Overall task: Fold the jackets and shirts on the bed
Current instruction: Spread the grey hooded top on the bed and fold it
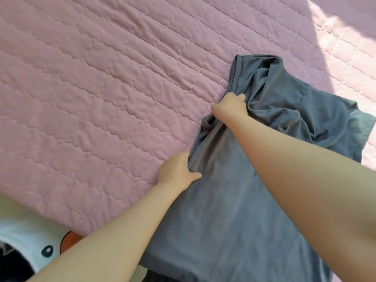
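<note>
Grey shirt [234, 200] on bed; left hand [177, 171], right hand [230, 105] grip its left edge.

The shirt [234, 200] is laid on the quilt [101, 98], and its left edge is gripped by the left hand [177, 171] and, farther along, by the right hand [230, 106]. The shirt's body is spread to the right of both sets of fingers, and a bunched part is heaped beyond the right fingers. Bare quilt is left of the fingers. A printed cloth [30, 241] is set nearer than the left fingers, past the quilt's edge.
</note>
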